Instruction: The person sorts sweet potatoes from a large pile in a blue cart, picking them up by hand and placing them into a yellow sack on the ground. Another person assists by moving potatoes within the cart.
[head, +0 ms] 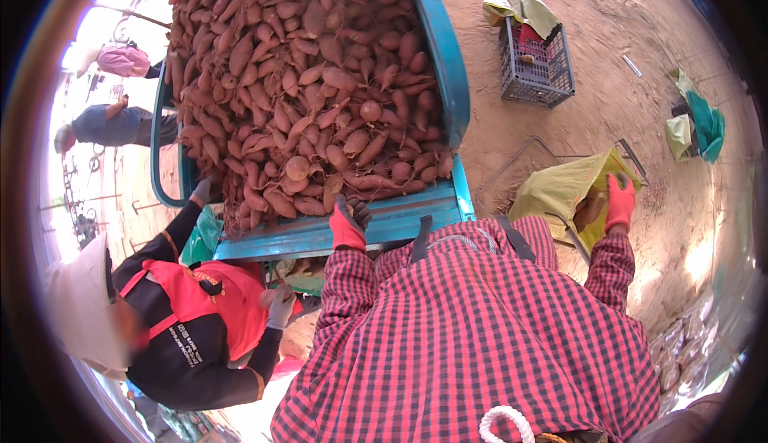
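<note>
A large heap of reddish sweet potatoes (300,101) fills a blue metal truck bed (414,206) in front of me. My left hand (350,221), in a red and dark glove, is at the bed's near edge, touching or just beside the lowest sweet potatoes; whether it grips one I cannot tell. To the right, my right hand (620,203), in a red glove, is at the mouth of a yellow-green woven sack (549,194) on a metal frame, its fingers spread at the rim. Brownish sweet potatoes (590,209) show inside the sack.
A co-worker in a red apron (204,305) stands close on my left, one gloved hand at the heap, the other holding a sweet potato. Two people stand beyond the bed. A black plastic crate (536,71) with a sack over it and a green bag (707,126) are on the dirt ground.
</note>
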Tool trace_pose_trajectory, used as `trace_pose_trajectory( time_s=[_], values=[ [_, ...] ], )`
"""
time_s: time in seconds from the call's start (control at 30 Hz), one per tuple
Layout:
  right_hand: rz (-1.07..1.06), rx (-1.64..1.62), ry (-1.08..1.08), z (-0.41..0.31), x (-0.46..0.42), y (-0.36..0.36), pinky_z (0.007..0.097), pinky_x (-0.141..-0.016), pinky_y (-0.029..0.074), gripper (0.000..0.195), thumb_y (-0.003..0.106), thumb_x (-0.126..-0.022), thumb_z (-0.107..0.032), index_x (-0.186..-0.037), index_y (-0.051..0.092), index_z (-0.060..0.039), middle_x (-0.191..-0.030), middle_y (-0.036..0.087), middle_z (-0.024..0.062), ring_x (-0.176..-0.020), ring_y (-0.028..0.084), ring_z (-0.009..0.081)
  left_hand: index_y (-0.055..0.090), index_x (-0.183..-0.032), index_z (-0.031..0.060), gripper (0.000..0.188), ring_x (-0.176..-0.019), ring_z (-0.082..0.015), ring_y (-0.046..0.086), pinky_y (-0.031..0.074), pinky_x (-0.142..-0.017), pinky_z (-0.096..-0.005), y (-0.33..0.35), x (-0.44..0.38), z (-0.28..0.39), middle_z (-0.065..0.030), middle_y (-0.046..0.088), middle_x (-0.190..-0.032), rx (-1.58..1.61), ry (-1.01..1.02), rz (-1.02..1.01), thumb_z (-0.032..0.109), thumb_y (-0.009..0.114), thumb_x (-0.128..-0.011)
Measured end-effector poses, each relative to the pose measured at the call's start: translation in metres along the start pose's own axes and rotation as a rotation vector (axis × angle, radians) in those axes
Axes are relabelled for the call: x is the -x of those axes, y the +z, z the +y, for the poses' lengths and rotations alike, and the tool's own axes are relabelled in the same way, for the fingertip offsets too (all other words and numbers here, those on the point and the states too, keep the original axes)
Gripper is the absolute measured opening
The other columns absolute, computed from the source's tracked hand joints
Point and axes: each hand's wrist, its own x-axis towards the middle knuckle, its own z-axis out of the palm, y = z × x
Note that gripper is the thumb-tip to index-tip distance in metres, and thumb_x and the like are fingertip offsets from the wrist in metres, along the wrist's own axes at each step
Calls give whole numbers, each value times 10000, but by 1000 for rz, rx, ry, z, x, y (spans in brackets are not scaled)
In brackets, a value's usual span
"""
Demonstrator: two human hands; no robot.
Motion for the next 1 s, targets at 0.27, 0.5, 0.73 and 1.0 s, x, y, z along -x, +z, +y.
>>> trace_pose_trajectory(
  time_s=[0.27, 0.5, 0.73, 1.0],
  values=[
    [-1191, -238, -526, -276, 146, 134, 377, -927, 533, 398, 719, -898, -276, -1196, 678, -13, -1134, 701, 203, -1055, 692, 298, 342, -684, 169, 380, -530, -146, 328, 292, -483, -294, -75, -35, -8, 11, 320, -647, 98, 64, -135, 320, 564, -954],
    [-963, 258, -357, -314, 176, 356, 458, -976, 521, 623, 711, -844, -481, -1199, 671, 29, -1217, 679, 259, -1183, 625, 422, 594, -1031, 95, 249, -652, -194, 587, 522, -638, -352, -60, -15, 10, -44, 616, -876, -98, 326, 379, 322, 663, -957],
    [-1099, 180, -252, -301, 183, 353, 445, -887, 559, 578, 768, -835, -440, -1170, 701, 26, -1155, 716, 243, -1063, 698, 386, 572, -1299, -10, 363, -853, -161, 585, 490, -723, -261, -54, 7, 14, -73, 591, -1037, -648, 860, 582, 134, 642, -973],
    [-1818, -402, 246, -317, 216, 218, 341, -510, 554, 325, 747, -909, -281, -1099, 667, -30, -829, 665, 65, -656, 655, 178, 630, -1210, 96, 286, -1070, -257, 656, 549, -909, -388, 32, 18, 6, -67, 663, -1199, 194, -40, -458, 281, 633, -991]
  ],
)
